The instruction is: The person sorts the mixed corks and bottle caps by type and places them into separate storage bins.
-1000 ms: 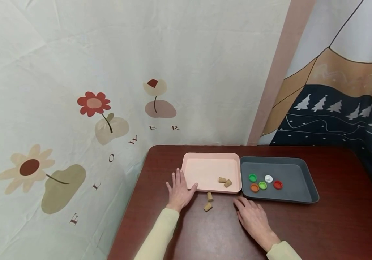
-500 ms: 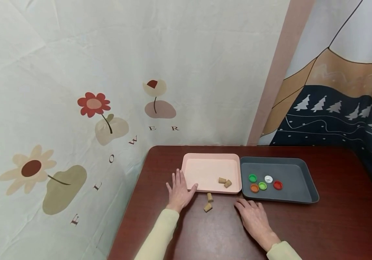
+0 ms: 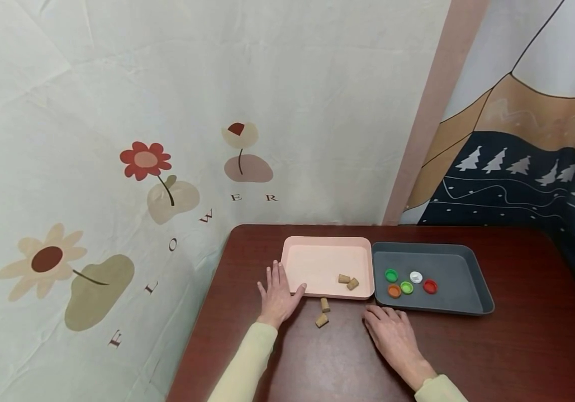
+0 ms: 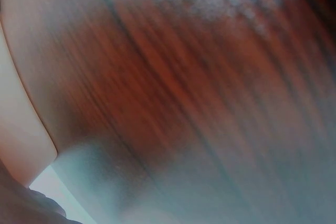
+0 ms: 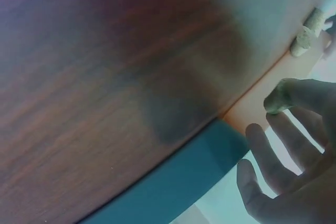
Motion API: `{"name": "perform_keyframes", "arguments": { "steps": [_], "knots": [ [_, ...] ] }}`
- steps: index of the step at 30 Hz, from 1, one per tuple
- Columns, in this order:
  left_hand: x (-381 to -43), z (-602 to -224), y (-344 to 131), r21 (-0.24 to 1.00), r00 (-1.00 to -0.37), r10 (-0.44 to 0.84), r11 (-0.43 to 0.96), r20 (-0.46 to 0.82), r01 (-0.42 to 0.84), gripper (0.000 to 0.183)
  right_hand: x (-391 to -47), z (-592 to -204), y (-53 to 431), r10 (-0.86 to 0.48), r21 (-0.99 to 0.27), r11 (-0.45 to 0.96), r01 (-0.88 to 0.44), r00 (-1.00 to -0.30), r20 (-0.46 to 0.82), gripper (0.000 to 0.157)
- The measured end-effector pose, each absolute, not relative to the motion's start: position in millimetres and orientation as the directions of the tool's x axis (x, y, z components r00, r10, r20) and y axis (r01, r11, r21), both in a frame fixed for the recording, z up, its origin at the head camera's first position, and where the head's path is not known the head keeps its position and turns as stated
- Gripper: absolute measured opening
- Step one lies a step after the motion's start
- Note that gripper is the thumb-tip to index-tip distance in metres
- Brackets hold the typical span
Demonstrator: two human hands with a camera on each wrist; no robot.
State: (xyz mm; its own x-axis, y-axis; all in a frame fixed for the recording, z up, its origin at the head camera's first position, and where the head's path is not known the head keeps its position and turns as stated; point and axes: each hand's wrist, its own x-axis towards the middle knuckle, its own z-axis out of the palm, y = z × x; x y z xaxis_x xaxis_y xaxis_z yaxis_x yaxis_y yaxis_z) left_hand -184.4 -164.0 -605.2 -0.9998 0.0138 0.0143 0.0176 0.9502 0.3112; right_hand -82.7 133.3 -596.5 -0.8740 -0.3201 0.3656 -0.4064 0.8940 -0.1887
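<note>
My left hand (image 3: pixel 278 296) rests at the near left corner of a pink tray (image 3: pixel 317 259), fingers straight and spread, thumb along its front rim. My right hand (image 3: pixel 393 338) lies on the table just in front of the dark grey tray (image 3: pixel 453 273), its fingers loosely bent and holding nothing. Between the hands, one cork (image 3: pixel 324 305) stands close to the pink tray's front wall and another cork (image 3: pixel 322 320) lies nearer to me. Inside the pink tray are two more corks (image 3: pixel 344 278) near its front right corner. The right wrist view shows bent fingers beside the tray wall (image 5: pixel 173 182).
Several round plastic caps lie in the grey tray: a dark green cap (image 3: pixel 391 275), a white cap (image 3: pixel 416 277), a red cap (image 3: pixel 430 286), an orange cap (image 3: pixel 394 291) and a light green cap (image 3: pixel 406 287). Both trays stand side by side on a reddish-brown table (image 3: pixel 528 335), before patterned cloth.
My right hand has shifted very slightly, its fingertips a touch to the right. The left hand, trays, corks and caps stay where they were.
</note>
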Motion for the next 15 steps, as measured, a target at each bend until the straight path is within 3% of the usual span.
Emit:
{"name": "perform_keyframes", "arguments": {
  "steps": [15],
  "knots": [
    [-183.2, -603.6, -164.1, 0.312, -1.000, 0.019, 0.950, 0.010, 0.021, 0.103, -90.5, -575.1, 127.6, -0.202, -0.353, 0.852, -0.386, -0.865, 0.458, 0.034]
  ]
}}
